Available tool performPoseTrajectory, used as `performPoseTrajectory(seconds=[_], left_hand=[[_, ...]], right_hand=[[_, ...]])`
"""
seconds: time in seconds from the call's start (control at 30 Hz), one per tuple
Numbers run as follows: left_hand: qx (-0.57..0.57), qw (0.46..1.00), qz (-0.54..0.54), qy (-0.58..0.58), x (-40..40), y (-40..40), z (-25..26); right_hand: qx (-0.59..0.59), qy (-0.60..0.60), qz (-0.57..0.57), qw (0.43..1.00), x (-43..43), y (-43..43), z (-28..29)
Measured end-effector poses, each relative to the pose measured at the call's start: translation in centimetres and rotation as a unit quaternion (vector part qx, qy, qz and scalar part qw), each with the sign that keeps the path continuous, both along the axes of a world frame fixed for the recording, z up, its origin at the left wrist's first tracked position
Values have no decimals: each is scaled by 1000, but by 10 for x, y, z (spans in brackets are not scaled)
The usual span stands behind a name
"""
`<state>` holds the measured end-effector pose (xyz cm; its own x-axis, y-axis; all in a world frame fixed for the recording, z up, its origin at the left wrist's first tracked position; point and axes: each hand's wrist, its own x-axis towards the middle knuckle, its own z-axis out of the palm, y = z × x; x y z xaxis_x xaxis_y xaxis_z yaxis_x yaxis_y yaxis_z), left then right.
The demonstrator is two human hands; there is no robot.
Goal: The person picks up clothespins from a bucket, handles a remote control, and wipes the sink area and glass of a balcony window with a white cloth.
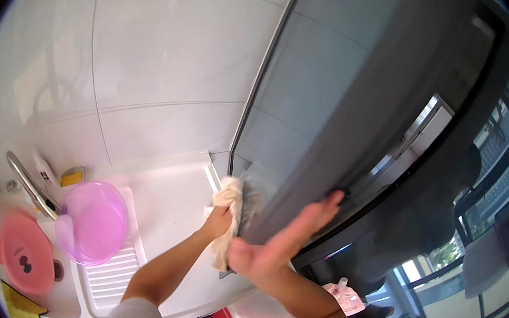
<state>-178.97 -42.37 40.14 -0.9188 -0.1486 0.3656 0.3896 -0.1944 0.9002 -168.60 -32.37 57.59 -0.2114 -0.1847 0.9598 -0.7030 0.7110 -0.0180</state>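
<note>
A crumpled cream cloth [226,202] is gripped in my left hand [218,222], pressed against the dark glossy side panel [294,173] of a tall appliance or cabinet beside the white counter [177,262]. My right hand [287,240] is raised in front of the panel, slightly blurred, with its thumb apart from the fingers and nothing seen in it. The lower end of the cloth hangs near the right thumb. Reflections show in the dark surface.
Left are a translucent purple basin [97,224], a pink basin [26,253], a metal faucet [31,184], a white bottle [45,171] and a yellow sponge [71,179]. A yellow cloth [21,303] hangs at the sink's edge. A pink pouch [345,298] stands low right.
</note>
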Motion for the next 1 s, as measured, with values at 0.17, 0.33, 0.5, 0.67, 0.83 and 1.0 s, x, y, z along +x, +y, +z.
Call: performPoseTrajectory(seconds=[0.17, 0.33, 0.5, 0.67, 0.83, 1.0], left_hand=[[171, 981, -38, -80, 63, -51, -28], [328, 942, -29, -63, 125, -107, -21], [358, 933, -6, -28, 194, -137, -4], [329, 941, 58, -60, 243, -111, 38], [240, 954, 60, -171, 273, -90, 42], [305, 930, 54, -198, 267, -50, -12]], right_hand=[[-69, 59, 14, 996, 10, -77, -6], [-74, 5, 62, 995, 29, -135, -2], [-158, -27, 332, 929, 61, -65, 1], [-150, -165, 345, 912, 65, -18, -85], [-166, -225, 374, 884, 64, -7, -131], [-28, -303, 462, 833, 104, -31, -164]])
